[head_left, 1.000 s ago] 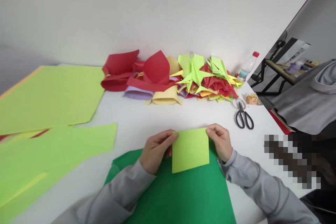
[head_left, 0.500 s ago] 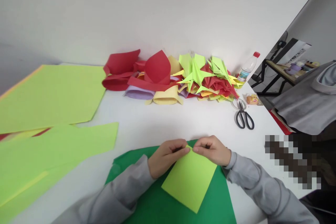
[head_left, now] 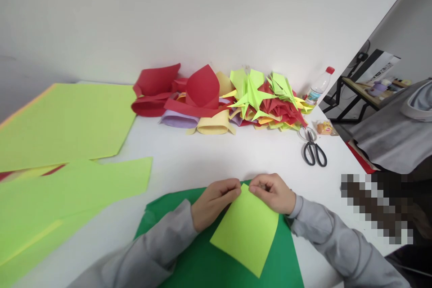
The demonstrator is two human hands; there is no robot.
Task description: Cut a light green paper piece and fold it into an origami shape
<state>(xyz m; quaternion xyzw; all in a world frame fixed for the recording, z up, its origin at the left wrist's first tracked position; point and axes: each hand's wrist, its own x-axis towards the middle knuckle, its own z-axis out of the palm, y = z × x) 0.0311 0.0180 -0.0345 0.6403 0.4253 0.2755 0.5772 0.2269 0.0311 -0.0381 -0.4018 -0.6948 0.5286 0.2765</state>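
A square of lime-green paper [head_left: 248, 231] hangs corner-up over a large dark green sheet [head_left: 199, 263]. My left hand [head_left: 216, 202] pinches it just left of its top corner, thumb against the fingers. On the other side of that corner, my right hand [head_left: 274, 193] pinches the paper's edge, its fingers curled. The two hands are close together with the tip of the paper between them. A slight bend shows along the paper's right edge.
Lime-green sheets [head_left: 67, 126] lie at the left. Along the wall stand rolled red paper shapes [head_left: 202, 87] and folded lime-green paper stars [head_left: 251, 94]. Black-handled scissors [head_left: 314, 153], a plastic bottle [head_left: 317, 87] and a small wrapped packet [head_left: 324, 127] lie at the right.
The lime-green square has turned from edge-up to corner-up and come lower. My hands have moved from its two upper corners to beside one corner. Lately its bottom corner shifted slightly right.
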